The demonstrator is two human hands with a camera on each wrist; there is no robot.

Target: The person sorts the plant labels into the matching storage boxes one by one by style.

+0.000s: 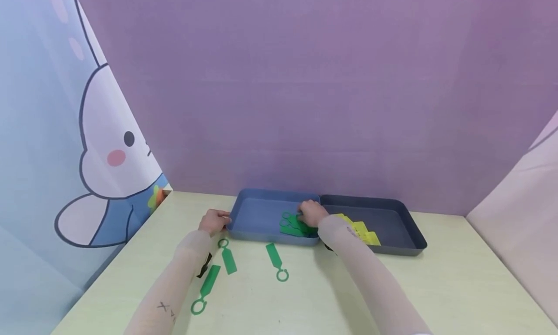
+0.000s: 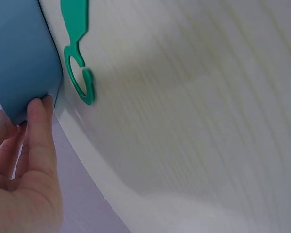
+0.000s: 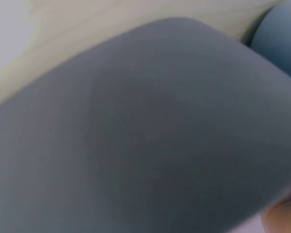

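Observation:
At the left end of the blue tray (image 1: 261, 214), my left hand (image 1: 213, 221) pinches the tray's wall, thumb on one side and fingers on the other in the left wrist view. My right hand (image 1: 312, 213) is inside that tray at its right end, fingers curled down onto a pile of green ring-ended tags (image 1: 294, 227), its fingertips partly hidden. Three more green tags lie on the table in front: one (image 1: 228, 260) near the tray's left corner, one (image 1: 210, 281) nearer me, and one (image 1: 274, 255) below the tray's middle.
A dark grey tray (image 1: 392, 223) stands against the blue tray's right end, with several yellow tags (image 1: 362, 231) in it, partly behind my right forearm. Behind both trays hangs a purple cloth (image 1: 305, 107); a patterned curtain (image 1: 43, 180) closes the left side.

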